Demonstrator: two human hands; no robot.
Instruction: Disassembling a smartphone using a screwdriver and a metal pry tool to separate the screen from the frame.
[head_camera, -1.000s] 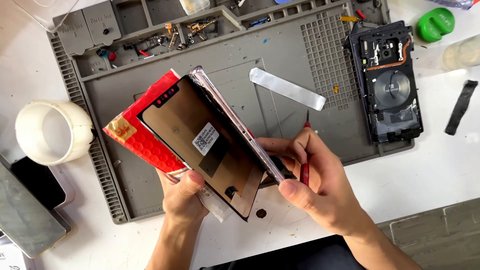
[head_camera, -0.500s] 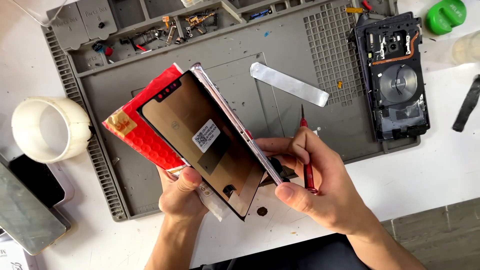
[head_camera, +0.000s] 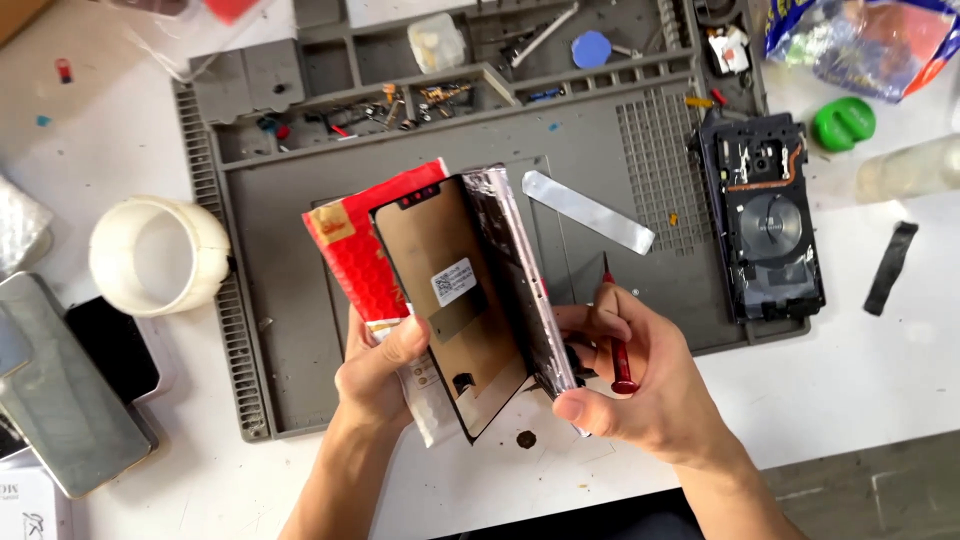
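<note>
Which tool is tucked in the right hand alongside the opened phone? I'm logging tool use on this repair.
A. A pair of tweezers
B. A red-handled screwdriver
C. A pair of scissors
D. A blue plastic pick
B: the right hand grips a red-handled screwdriver beside the phone frame, tip pointing up.

**Opened phone over the repair mat**

A repair mat (head_camera: 300, 330) is lying on the table (head_camera: 860, 370), its parts compartments running along the far edge. Above the mat's middle, the left hand (head_camera: 385, 365) is holding a phone screen (head_camera: 450, 300) with a padded pouch (head_camera: 355, 250) sitting behind it to the left. The phone frame (head_camera: 525, 290) is standing just right of the screen, gripped by the right hand (head_camera: 640, 390), which is also carrying a screwdriver (head_camera: 615, 335). A metal strip (head_camera: 588, 210) is lying behind the right hand. A phone back assembly (head_camera: 770, 230), probably, is resting at the mat's right edge. A tape roll (head_camera: 155, 255) is sitting left of the mat.
</note>
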